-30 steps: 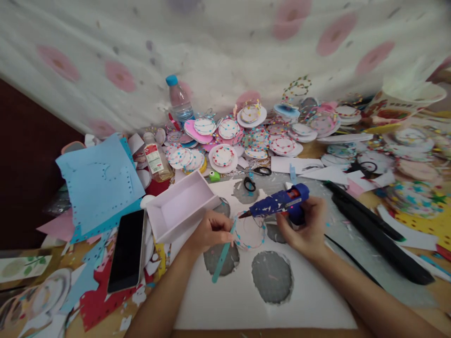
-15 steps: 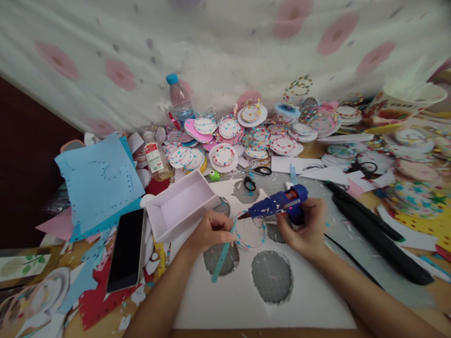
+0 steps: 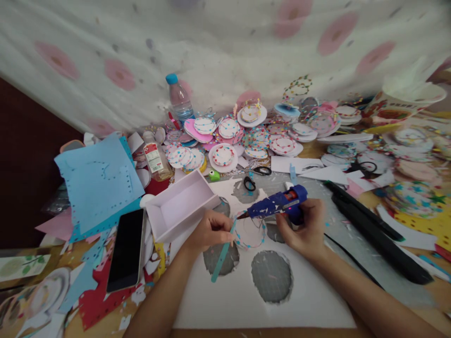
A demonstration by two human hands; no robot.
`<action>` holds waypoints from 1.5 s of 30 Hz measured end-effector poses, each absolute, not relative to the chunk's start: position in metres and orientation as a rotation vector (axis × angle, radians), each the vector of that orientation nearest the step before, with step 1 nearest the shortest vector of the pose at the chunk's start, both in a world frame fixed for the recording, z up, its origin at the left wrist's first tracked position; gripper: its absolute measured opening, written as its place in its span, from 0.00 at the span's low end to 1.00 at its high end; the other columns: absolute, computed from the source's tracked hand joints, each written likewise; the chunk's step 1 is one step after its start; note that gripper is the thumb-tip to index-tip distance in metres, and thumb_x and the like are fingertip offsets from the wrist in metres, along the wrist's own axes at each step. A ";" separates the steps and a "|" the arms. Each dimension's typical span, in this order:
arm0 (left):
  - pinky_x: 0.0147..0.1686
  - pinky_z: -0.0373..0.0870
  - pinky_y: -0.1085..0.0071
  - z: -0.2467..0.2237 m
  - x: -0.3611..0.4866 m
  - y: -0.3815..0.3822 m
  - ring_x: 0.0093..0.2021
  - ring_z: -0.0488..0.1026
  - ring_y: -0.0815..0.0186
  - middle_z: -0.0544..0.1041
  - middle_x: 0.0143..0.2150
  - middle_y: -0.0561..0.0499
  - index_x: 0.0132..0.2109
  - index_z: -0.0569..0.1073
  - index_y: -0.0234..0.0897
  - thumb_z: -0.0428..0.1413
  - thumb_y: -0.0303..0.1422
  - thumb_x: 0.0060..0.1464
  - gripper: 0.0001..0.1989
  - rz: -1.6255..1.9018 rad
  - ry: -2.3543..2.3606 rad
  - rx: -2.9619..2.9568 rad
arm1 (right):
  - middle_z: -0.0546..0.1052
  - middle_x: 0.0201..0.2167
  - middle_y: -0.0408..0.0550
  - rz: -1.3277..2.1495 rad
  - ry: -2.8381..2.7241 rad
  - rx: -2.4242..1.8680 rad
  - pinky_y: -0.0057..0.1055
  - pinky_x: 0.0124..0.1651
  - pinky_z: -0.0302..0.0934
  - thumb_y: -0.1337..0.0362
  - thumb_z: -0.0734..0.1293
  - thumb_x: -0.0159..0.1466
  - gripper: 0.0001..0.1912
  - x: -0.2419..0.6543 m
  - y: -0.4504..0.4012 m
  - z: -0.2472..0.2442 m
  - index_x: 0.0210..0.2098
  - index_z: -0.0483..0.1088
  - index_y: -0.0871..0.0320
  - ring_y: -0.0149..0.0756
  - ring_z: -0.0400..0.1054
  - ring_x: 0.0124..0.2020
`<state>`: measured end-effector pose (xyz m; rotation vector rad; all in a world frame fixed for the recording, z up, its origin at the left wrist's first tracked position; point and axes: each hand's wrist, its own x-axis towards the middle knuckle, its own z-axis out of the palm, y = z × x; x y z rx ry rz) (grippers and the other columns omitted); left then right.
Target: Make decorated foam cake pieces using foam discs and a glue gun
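My left hand (image 3: 213,230) is closed on a thin teal strip (image 3: 220,263), which slants down toward me. My right hand (image 3: 306,227) grips a blue glue gun (image 3: 276,204), its dark nozzle pointing left and touching or almost touching the strip's upper end near my left fingertips. Below the nozzle lies a round white piece ringed with blue and red dots (image 3: 250,234). Under both hands is a white sheet (image 3: 239,305) with several round holes cut in it, showing a grey mat.
A white open box (image 3: 181,206) stands left of centre, beside a black phone (image 3: 126,251). Decorated paper discs (image 3: 223,156) are heaped along the back. Scissors (image 3: 250,183) lie behind the glue gun. A long black tool (image 3: 380,234) and a cord are at the right.
The glue gun's nozzle has shifted very slightly to the left. Otherwise both hands and the strip look the same.
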<state>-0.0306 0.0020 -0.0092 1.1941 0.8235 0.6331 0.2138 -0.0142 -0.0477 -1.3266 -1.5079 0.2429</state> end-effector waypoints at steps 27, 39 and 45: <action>0.19 0.49 0.74 -0.011 -0.030 0.002 0.17 0.59 0.73 0.69 0.15 0.52 0.16 0.73 0.32 0.64 0.39 0.36 0.14 0.684 0.787 1.142 | 0.60 0.29 0.39 0.149 -1.254 -1.358 0.29 0.25 0.52 0.61 0.72 0.51 0.22 0.205 -0.012 -0.031 0.37 0.56 0.53 0.30 0.56 0.24; 0.20 0.47 0.74 -0.009 -0.031 0.002 0.16 0.52 0.75 0.58 0.11 0.57 0.14 0.69 0.33 0.60 0.37 0.38 0.14 0.811 0.803 1.036 | 0.70 0.34 0.59 -0.282 -1.849 -1.996 0.44 0.34 0.55 0.51 0.67 0.56 0.17 0.271 -0.001 -0.010 0.36 0.64 0.58 0.54 0.64 0.36; 0.17 0.39 0.75 -0.003 -0.025 0.000 0.14 0.47 0.79 0.63 0.14 0.56 0.19 0.70 0.31 0.62 0.39 0.40 0.15 0.814 0.833 0.979 | 0.74 0.37 0.54 -0.289 -2.139 -1.272 0.41 0.39 0.59 0.65 0.64 0.61 0.10 0.230 -0.014 0.028 0.42 0.64 0.57 0.46 0.68 0.39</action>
